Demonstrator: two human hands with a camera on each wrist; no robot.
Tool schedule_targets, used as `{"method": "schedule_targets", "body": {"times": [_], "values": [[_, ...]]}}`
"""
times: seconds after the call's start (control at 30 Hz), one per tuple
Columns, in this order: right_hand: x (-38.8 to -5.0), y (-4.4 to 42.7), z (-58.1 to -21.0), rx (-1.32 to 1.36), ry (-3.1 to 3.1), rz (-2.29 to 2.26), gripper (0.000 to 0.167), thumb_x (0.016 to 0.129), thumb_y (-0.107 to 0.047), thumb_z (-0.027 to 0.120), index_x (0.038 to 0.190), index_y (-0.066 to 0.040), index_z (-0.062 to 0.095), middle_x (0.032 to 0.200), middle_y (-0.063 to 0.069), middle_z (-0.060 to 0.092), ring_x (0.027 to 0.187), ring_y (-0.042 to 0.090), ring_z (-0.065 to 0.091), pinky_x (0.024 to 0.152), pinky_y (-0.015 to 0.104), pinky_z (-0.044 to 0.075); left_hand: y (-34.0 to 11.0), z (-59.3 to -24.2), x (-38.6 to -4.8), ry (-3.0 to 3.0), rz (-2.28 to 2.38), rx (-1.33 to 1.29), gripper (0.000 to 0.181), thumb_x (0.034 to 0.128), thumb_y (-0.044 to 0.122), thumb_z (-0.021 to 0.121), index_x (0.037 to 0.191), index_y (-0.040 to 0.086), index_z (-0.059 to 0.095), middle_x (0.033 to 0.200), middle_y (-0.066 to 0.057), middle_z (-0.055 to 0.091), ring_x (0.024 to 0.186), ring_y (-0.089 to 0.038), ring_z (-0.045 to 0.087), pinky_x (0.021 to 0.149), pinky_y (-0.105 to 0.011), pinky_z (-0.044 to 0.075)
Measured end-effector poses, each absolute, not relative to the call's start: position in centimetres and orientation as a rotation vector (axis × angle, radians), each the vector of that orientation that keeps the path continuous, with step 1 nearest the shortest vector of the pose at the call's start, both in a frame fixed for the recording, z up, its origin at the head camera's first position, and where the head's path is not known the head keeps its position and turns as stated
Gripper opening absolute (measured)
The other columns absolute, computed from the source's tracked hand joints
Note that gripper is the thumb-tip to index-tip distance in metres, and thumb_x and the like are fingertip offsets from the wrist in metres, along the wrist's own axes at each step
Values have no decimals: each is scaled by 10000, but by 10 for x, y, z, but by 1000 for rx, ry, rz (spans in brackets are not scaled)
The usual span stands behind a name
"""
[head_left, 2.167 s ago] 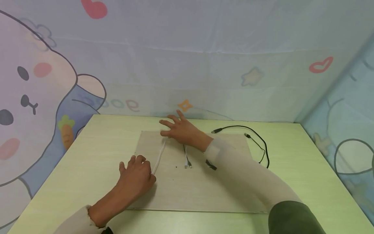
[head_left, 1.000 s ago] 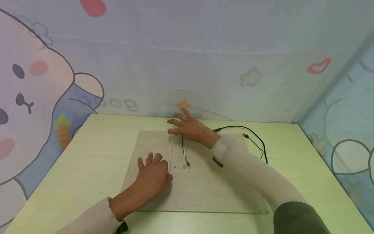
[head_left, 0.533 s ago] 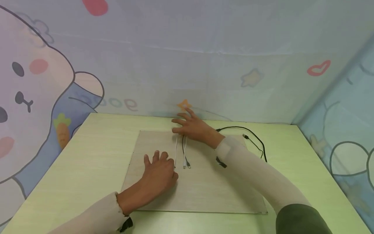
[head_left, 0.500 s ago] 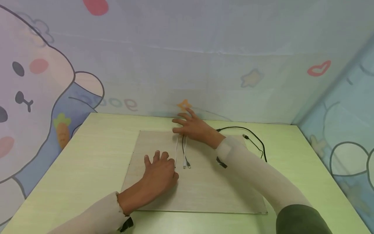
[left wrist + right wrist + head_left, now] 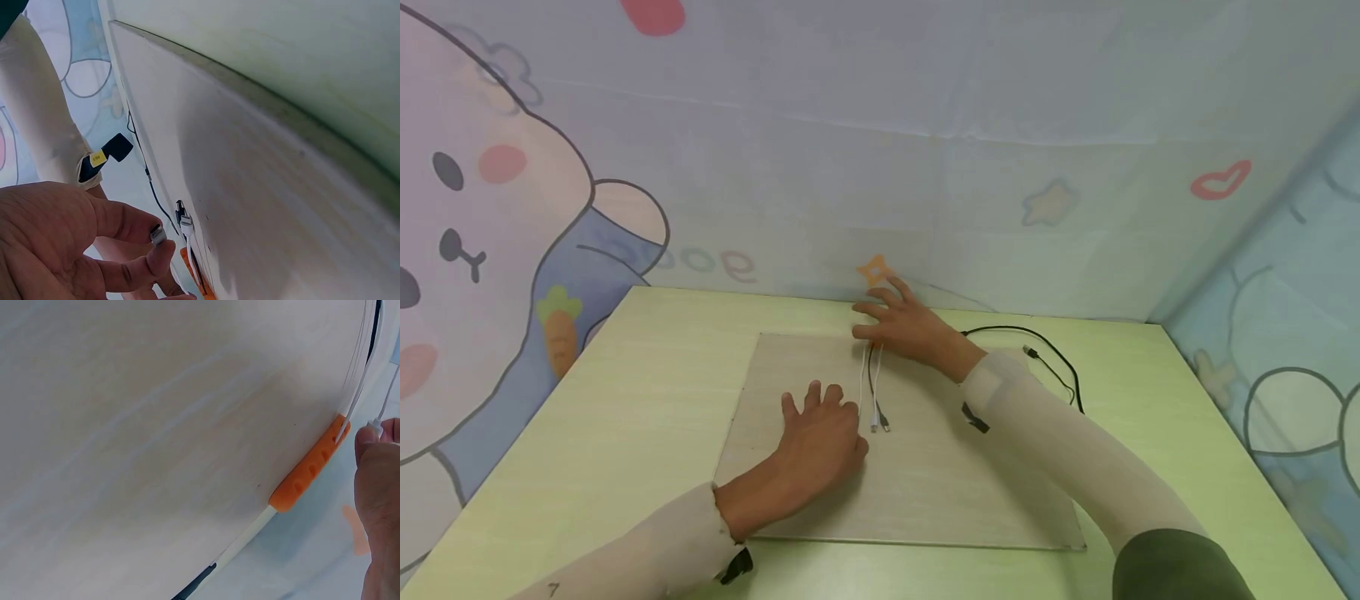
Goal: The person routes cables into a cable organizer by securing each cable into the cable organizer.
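My left hand (image 5: 820, 446) pinches the metal plug (image 5: 158, 235) of a white cable between thumb and finger, above the board. My right hand (image 5: 906, 329) pinches a white connector (image 5: 374, 427) at the far edge; the other fingers are spread. The white cable (image 5: 862, 375) stretches between the two hands. Just right of it, a second white cable (image 5: 877, 383) and a thin black cable (image 5: 872, 375) lie on the board, plugs toward me. At the board's far edge sits an orange slotted cable holder (image 5: 309, 465), with a white cable in one slot; the right hand hides it from the head view.
A beige board (image 5: 955, 492) lies on the pale yellow-green table (image 5: 647, 400). At the right back, a thick black cable (image 5: 1052, 343) curves past a small black USB plug (image 5: 1030, 352). A printed cloth (image 5: 760, 167) hangs behind the table.
Both hands have moved right, the left one farther. The white cable between them has swung from a slant to nearly parallel with the cables on the board.
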State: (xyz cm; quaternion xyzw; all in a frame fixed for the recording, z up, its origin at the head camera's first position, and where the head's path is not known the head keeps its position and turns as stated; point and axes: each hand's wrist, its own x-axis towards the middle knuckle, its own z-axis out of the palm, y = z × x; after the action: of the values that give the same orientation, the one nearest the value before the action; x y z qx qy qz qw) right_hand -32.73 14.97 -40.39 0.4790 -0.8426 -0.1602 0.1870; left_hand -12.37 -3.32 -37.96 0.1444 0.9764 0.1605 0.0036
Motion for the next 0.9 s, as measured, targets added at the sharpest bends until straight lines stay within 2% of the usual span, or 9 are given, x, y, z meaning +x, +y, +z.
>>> {"method": "schedule_targets", "body": {"times": [0.17,0.33,0.5,0.57,0.63,0.73,0.8,0.9], "values": [[-326,150,-403,1333,-2411,-404,220,1093,-244,754,1271,-316,646,1645,15,611,1578,376,530,1361,678,317,-30,-380,-127,3039,498,434,175,997,117,757,1045,-48,787,1384,-297,673,1524,-606,490,1196,-894,321],[-325,155,-403,1337,-2381,-400,235,1069,-279,785,1261,-317,655,1622,12,627,1564,376,544,1359,673,329,-25,-379,-129,3029,478,430,223,998,136,765,1111,-55,792,1468,-294,651,1555,-603,470,1208,-894,312],[-327,160,-404,1323,-2386,-409,268,1048,-321,809,1260,-332,646,1625,4,625,1576,372,530,1367,665,315,-22,-384,-133,3051,485,460,203,994,146,758,1070,-40,789,1413,-293,662,1525,-607,487,1188,-899,323],[-327,162,-404,1316,-2396,-425,271,1051,-333,802,1267,-339,639,1632,1,620,1584,371,521,1368,663,312,-23,-402,-141,3081,479,490,204,983,165,739,1062,-15,791,1384,-283,666,1495,-615,506,1153,-902,351],[-328,163,-404,1313,-2406,-440,281,1049,-338,799,1276,-339,634,1639,2,615,1593,374,512,1369,662,310,-21,-404,-143,3074,479,489,222,984,172,731,1085,-15,793,1382,-283,662,1505,-621,496,1156,-899,348],[-328,164,-403,1316,-2410,-452,278,1054,-334,793,1282,-331,634,1640,8,615,1595,378,511,1366,667,313,-18,-402,-144,3049,480,474,229,998,169,729,1115,-14,798,1396,-284,656,1534,-622,475,1172,-902,333],[-328,165,-403,1317,-2413,-459,279,1055,-331,794,1283,-327,634,1639,8,614,1595,374,511,1365,666,317,-15,-384,-137,3008,489,444,224,1009,155,745,1123,-30,799,1419,-295,647,1578,-624,432,1207,-901,297],[-328,167,-403,1305,-2422,-483,263,1073,-323,776,1295,-331,636,1645,1,607,1599,364,509,1366,657,319,-12,-379,-136,2996,486,435,213,1014,148,742,1119,-28,801,1426,-300,641,1595,-630,408,1209,-900,298]]}}
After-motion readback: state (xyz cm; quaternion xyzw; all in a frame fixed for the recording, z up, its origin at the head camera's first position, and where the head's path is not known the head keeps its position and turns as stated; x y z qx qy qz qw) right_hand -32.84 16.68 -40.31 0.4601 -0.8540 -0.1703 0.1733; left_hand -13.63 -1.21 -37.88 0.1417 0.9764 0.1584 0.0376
